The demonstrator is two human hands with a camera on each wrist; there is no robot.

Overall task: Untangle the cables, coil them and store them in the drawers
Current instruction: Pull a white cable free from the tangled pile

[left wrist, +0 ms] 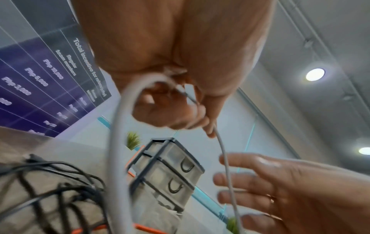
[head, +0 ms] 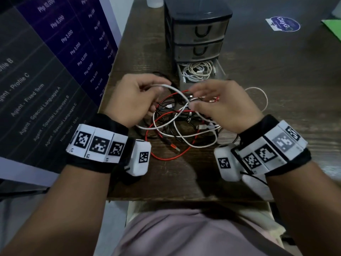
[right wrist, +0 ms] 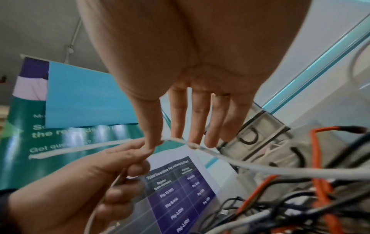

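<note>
Your left hand (head: 137, 100) is pinching a light, limp white cable (head: 177, 93) above the tangle (head: 180, 124) before the drawer unit (head: 198, 32); your right hand (head: 219, 106), fingers (right wrist: 197, 120) straight, is touching it; likely best gripped near its plug.

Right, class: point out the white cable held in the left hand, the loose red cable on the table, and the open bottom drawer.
white cable (head: 177, 91): head view, on the arc between the hands.
red cable (head: 166, 158): head view, on its nearest loop.
open bottom drawer (head: 181, 75): head view, on its left wall.
</note>
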